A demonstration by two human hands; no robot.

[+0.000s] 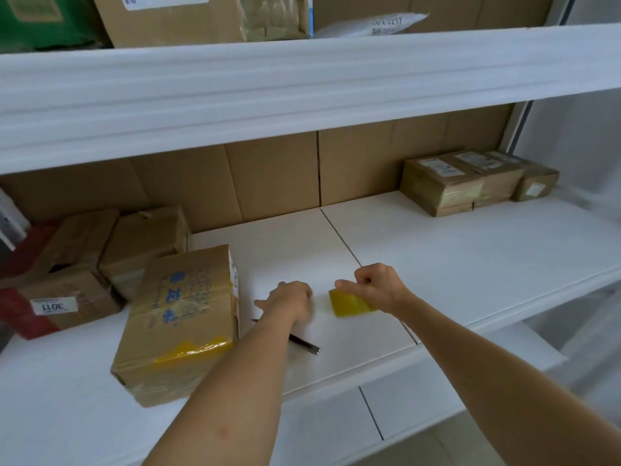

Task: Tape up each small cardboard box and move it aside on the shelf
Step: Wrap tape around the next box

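From the head camera, two bare hands reach over a white shelf [470, 250]. The right hand [376, 287] has its fingers curled and pinches one strip of yellow tape [349, 303] that hangs just above the shelf board. The left hand [290, 302] is blurred; its fingers seem bent down toward the board, and whether it holds anything cannot be told. One dark pen-like tool [304, 344] lies under the left wrist. One taped cardboard box [181, 324] stands just left of the left forearm, near the front edge. Behind it sit three worn boxes [100, 253], touching each other. At the far right rear stand three small taped boxes [477, 179] in a row, side by side. Between the two groups the board lies bare.
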